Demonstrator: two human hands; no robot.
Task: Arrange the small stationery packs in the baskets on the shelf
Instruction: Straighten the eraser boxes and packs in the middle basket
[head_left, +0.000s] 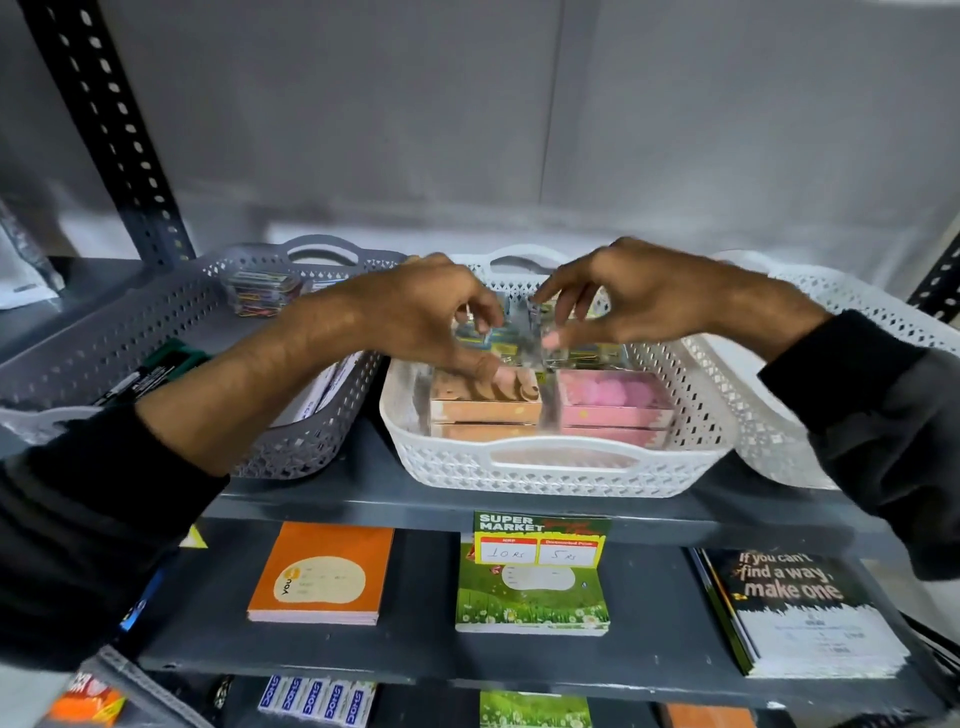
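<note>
Single head-worn wide-angle view. It looks forward and slightly down at a dark metal shelf unit (519, 506) from close range. The white basket (558, 470) sits near frame centre; both forearms enter from the lower corners. Lower shelves with notebooks fill the bottom third; a pale wall fills the top. Edges bow from lens distortion. No second view is supplied.
</note>
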